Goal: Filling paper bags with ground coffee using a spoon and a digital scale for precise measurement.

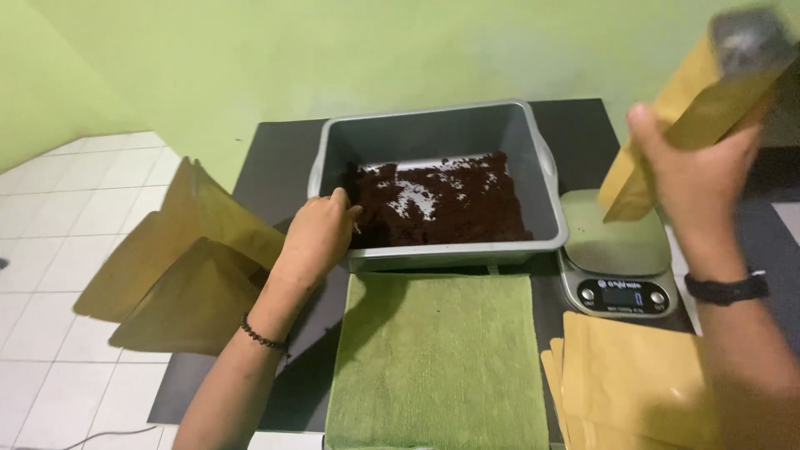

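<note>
Furthest left of the left hand, a fan of opened brown pouches lies spilling over the table edge, above the white floor tiles. The left hand itself, with a dark bead bracelet at the wrist, rests over the near left rim of the grey tub, fingers curled down into it and touching the dark grounds; whether it has pinched any up I cannot tell. The grounds cover only the near part of the tub floor, the far part showing bare grey.

Just in front of the tub, between the two forearms, a green cloth lies flat. Right of the tub and below the right hand sits a small scale, its platform bare. A stack of flat pouches lies just beside the right forearm.

The right hand, watch on the wrist, grips a raised pouch around its lower part, tilted, held above the scale; it is blurred.

Judging from this, the step in hand is filling: one pouch up, the other hand at the grounds. The next move would call for bringing pouch mouth and grounds together over the tub, with the mouth held open and steady so nothing spills.
</note>
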